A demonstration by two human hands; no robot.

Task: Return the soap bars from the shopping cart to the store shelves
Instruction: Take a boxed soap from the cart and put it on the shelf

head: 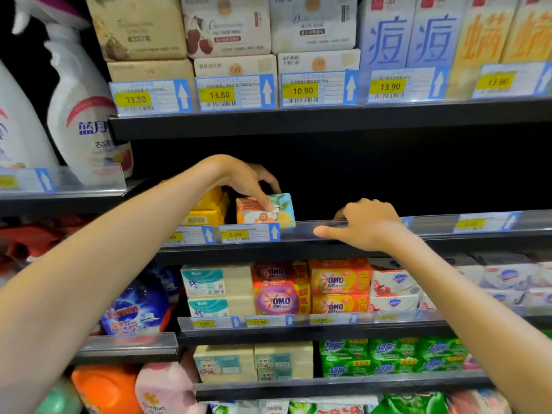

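So the soap bar (282,209) sits at the shelf (448,239) front, right under the left hand (248,180), which pinches it from above. Yellow boxes (206,212) are just left of it. Over to the side, the right hand (367,225) hooks its fingers over the clear price rail (433,224), thumb stretched out.
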